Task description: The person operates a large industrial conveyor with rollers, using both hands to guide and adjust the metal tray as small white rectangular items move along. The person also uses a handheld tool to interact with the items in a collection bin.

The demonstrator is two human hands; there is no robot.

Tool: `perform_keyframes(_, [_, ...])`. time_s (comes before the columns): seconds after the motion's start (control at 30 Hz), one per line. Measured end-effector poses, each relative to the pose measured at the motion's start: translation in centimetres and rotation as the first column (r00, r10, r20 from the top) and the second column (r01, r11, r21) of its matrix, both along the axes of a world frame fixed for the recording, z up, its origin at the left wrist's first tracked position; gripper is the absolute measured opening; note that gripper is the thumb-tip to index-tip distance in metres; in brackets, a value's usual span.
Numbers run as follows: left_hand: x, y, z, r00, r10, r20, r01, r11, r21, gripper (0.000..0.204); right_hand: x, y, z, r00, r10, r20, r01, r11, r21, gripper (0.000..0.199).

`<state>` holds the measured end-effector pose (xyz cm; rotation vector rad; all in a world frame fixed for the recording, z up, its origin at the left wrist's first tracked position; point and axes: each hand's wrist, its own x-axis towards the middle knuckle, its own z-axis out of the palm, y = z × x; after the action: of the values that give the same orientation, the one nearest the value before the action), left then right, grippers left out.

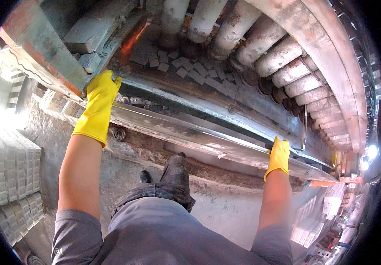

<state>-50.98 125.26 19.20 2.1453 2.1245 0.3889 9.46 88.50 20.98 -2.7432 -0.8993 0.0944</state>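
Observation:
My left hand (pixel 100 90), in a yellow rubber glove, is closed around the left end of a long grey metal rail (pixel 201 107), beside a rusty slanted frame (pixel 38 48). Farther right, my right hand (pixel 279 154) wears a matching glove, its fingers curled at the same rail. Both gloves hide part of their grip. Just on my side of the rail runs a long, pale metal panel (pixel 177 132) with a shiny upper edge, and a dark gap lies between them. The panel's edge passes under both gloves.
Behind the rail, small flat grey pieces (pixel 195 73) lie in a dark bed beneath a row of thick, dusty pipes (pixel 234 31). An orange glow (pixel 135 37) shows at upper left. Stacked pale blocks (pixel 11 163) stand at left. My legs (pixel 173 176) are below the panel.

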Motion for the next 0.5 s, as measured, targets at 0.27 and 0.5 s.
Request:
perform_keyframes(0.27, [-1.0,-2.0,-0.8,0.997,-0.050,0.060,0.048,0.998,0.041,0.051,-4.7,-0.2,2.1,0.948,-0.199,-0.246,0.232,0.967,0.110,0.041])
perform_keyframes(0.5, [-0.7,-2.9,-1.8,0.991,-0.089,0.101,0.087,0.996,0.031,0.047,0.9,-3.4,-2.2,0.972,-0.228,-0.046,0.230,0.973,0.025,0.063])
